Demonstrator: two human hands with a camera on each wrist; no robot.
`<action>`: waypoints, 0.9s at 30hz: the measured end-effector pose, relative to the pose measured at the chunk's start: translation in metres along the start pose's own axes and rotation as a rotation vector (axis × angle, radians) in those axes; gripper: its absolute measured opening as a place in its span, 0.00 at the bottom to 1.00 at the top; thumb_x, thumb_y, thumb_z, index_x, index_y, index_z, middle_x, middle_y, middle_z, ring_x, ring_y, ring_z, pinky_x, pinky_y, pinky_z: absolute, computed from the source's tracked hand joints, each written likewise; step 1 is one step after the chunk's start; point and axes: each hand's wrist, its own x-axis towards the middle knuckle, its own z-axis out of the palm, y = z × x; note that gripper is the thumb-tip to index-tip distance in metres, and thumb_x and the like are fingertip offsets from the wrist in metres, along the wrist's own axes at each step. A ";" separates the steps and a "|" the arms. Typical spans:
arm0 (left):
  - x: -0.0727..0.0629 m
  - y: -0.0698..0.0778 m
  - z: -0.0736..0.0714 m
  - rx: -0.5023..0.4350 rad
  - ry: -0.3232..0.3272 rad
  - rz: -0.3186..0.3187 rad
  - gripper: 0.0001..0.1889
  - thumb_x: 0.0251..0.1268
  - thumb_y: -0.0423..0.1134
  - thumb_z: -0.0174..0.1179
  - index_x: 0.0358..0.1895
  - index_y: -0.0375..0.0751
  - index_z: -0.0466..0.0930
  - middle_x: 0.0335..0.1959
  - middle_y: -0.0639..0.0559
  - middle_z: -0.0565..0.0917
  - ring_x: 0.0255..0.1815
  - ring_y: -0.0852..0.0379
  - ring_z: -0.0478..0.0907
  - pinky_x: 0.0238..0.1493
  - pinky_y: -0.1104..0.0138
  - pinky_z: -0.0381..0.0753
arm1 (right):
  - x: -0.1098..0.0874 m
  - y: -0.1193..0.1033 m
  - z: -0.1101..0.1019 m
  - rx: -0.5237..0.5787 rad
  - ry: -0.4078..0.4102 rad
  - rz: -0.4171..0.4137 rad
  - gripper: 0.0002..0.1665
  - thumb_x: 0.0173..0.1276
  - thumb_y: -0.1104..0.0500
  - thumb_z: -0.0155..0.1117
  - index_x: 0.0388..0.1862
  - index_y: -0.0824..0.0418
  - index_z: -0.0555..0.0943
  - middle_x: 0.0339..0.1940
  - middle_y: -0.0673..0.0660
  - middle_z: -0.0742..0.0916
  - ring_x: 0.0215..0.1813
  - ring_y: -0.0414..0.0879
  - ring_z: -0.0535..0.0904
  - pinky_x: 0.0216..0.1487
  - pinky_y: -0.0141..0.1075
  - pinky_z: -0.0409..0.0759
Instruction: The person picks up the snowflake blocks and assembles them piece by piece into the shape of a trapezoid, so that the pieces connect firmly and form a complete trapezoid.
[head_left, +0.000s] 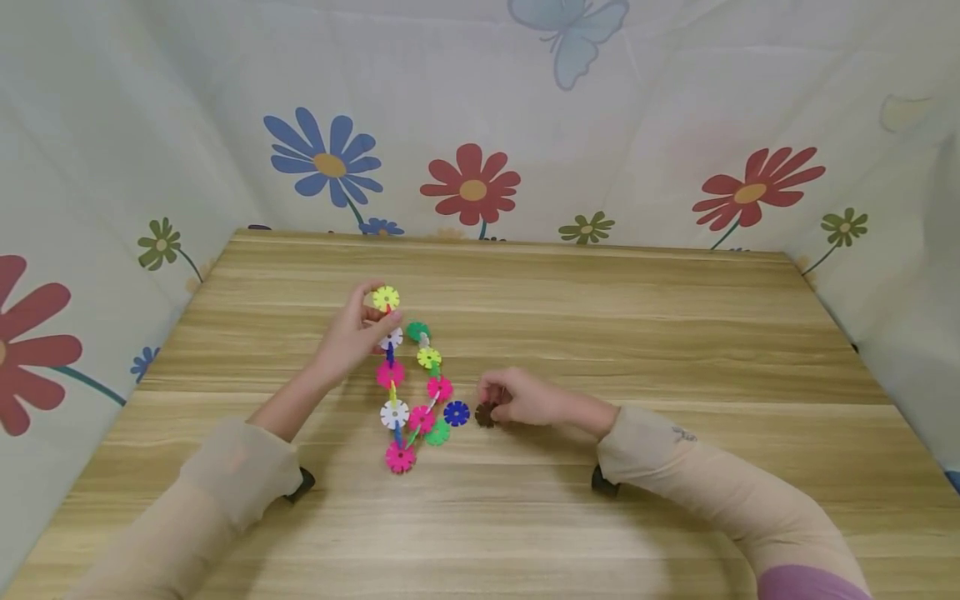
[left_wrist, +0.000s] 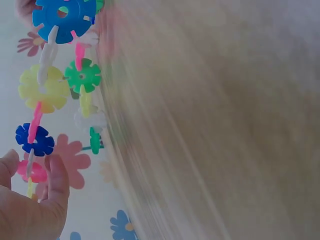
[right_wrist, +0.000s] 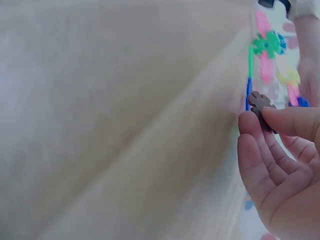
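A chain of colourful notched plastic discs, pink [head_left: 390, 374], white [head_left: 394, 414] and other colours, forms a V shape over the table. My left hand [head_left: 351, 337] grips the chain near its upper left end, just below a yellow disc [head_left: 386, 298]. In the left wrist view, thumb and fingers close around a pink disc [left_wrist: 33, 171] beneath a dark blue disc [left_wrist: 35, 140]. My right hand [head_left: 528, 397] pinches a brown disc [right_wrist: 261, 102] between thumb and fingers, right of the chain. Between them lie a loose-looking blue disc [head_left: 456, 413] and a green disc [head_left: 438, 432].
The wood-grain table [head_left: 637, 325] stretches out on all sides of the hands. Behind it hangs a white curtain [head_left: 645, 158] printed with flowers and a butterfly. Dark wrist devices [head_left: 302, 485] show below both sleeves.
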 end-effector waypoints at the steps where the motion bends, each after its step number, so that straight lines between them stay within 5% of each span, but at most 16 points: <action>1: -0.001 0.000 0.001 0.002 0.010 0.007 0.33 0.60 0.53 0.51 0.65 0.49 0.50 0.39 0.41 0.72 0.36 0.52 0.73 0.33 0.58 0.80 | 0.000 0.001 -0.002 0.022 0.028 0.005 0.10 0.51 0.75 0.57 0.33 0.66 0.73 0.28 0.60 0.79 0.29 0.39 0.72 0.29 0.26 0.75; 11: -0.015 0.008 0.018 -0.024 0.046 0.031 0.33 0.59 0.50 0.55 0.65 0.47 0.52 0.43 0.40 0.73 0.34 0.50 0.76 0.36 0.55 0.79 | 0.005 -0.008 -0.027 0.327 0.311 0.054 0.10 0.55 0.77 0.54 0.38 0.76 0.72 0.33 0.66 0.78 0.32 0.51 0.79 0.37 0.42 0.81; 16: -0.021 0.014 0.029 -0.039 0.059 0.059 0.32 0.58 0.47 0.56 0.64 0.45 0.53 0.44 0.40 0.74 0.29 0.52 0.75 0.34 0.55 0.78 | 0.012 -0.014 -0.032 0.342 0.405 0.049 0.11 0.57 0.75 0.54 0.41 0.74 0.72 0.35 0.67 0.78 0.36 0.59 0.80 0.38 0.43 0.80; 27: -0.026 0.025 0.049 -0.122 0.038 0.078 0.34 0.56 0.48 0.58 0.64 0.46 0.53 0.44 0.38 0.75 0.31 0.52 0.79 0.34 0.54 0.79 | 0.029 -0.019 -0.029 0.419 0.513 0.009 0.09 0.58 0.73 0.54 0.39 0.74 0.72 0.34 0.68 0.80 0.29 0.46 0.82 0.36 0.43 0.81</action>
